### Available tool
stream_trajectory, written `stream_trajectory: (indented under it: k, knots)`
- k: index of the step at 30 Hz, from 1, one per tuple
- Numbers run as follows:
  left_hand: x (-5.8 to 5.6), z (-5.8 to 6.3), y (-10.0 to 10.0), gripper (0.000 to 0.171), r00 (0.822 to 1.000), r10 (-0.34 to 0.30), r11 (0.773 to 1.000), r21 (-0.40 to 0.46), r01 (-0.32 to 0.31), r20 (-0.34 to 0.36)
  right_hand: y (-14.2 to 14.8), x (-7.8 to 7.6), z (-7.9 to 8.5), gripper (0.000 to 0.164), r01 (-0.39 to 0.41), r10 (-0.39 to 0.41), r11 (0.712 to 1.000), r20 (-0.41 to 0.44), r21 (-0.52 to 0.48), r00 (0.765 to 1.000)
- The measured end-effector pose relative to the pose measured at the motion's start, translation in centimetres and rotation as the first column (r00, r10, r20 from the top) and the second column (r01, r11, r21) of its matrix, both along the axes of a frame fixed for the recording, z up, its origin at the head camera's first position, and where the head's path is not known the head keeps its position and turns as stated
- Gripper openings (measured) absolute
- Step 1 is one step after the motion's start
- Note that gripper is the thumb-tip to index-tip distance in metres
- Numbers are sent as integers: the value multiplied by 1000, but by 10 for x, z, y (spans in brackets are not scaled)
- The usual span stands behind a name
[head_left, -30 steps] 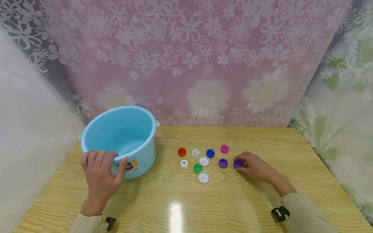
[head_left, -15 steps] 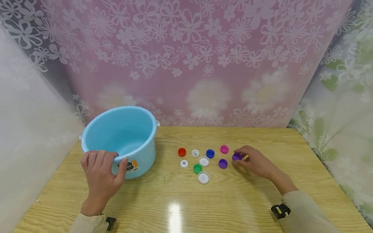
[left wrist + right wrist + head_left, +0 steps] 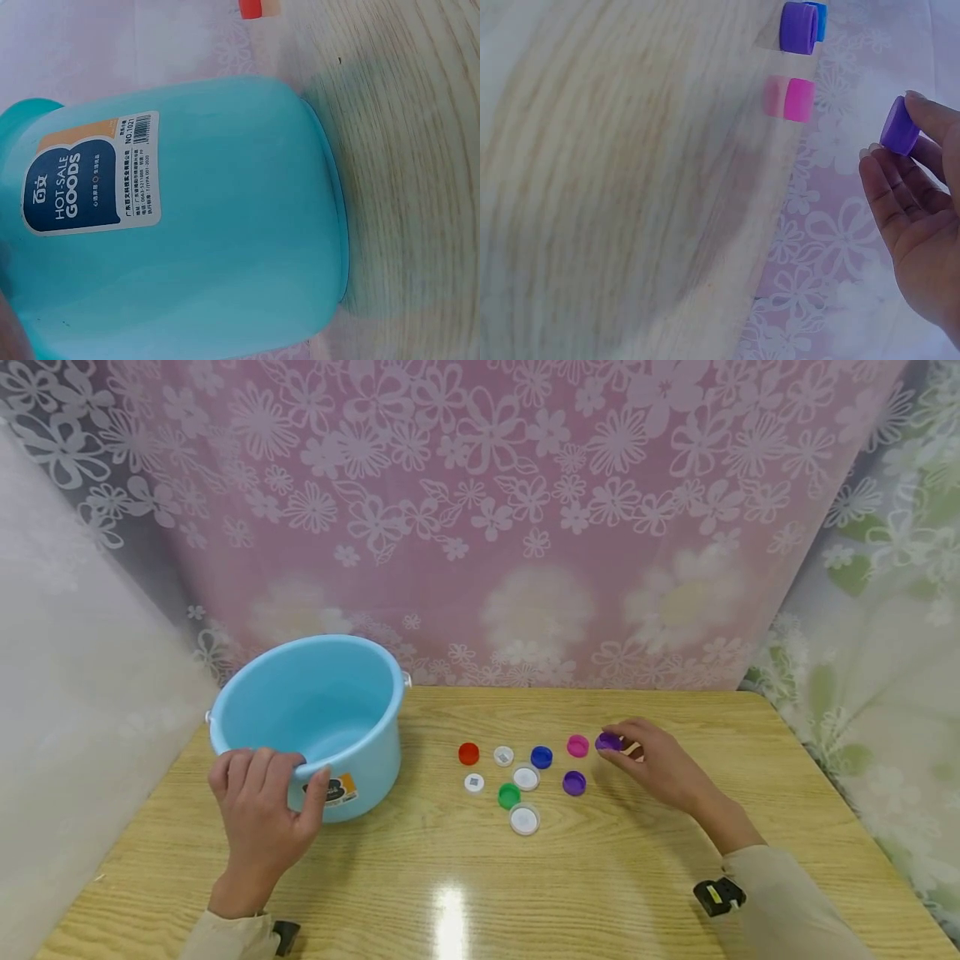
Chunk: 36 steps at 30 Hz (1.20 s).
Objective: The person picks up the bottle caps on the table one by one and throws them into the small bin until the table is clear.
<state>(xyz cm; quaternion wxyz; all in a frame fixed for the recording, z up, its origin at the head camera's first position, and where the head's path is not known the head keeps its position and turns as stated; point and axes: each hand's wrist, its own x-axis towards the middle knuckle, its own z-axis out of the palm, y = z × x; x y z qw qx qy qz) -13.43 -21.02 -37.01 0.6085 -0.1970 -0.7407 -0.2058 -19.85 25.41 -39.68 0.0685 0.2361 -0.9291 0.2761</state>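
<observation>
My right hand pinches a purple bottle cap between thumb and finger; the right wrist view shows it held above the table. On the left, my left hand grips the near rim of a light blue bucket, fingers over the edge and thumb outside. That bucket's labelled side fills the left wrist view. Close to the right hand lie a pink cap and a second purple cap. Beside them are a blue cap, a green cap and a red cap.
Several white caps lie among the coloured ones, including a larger one nearest the person. The wooden table ends at a pink flowered curtain behind. Pale curtains hang at both sides.
The right hand has lifted the purple cap off the table and carried it away from the person, to beside the pink cap. The left hand stays on the bucket rim.
</observation>
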Motion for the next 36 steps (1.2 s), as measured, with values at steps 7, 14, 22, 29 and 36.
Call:
stream_trajectory:
  k: [7,14,22,29,36]
  knots:
    - [1,1,1,48,1000,-2,1000,0,2,-14,-5,-1,7,37,1,-1,1000,-23,-26,1000]
    - [1,2,1,48,1000,-1,1000,0,1,-16,-12,0,15,35,5,-8,998,-56,-56,998]
    - [1,1,0,48,1000,2,1000,1,-2,-3,-21,-2,26,38,21,-24,998,-55,-66,998]
    - [1,0,0,48,1000,0,1000,0,0,0,-22,-4,43,39,35,-41,995,-72,-94,997]
    - [0,1,0,47,1000,1,1000,-1,-1,-3,-22,-5,56,39,48,-58,991,-81,-125,995]
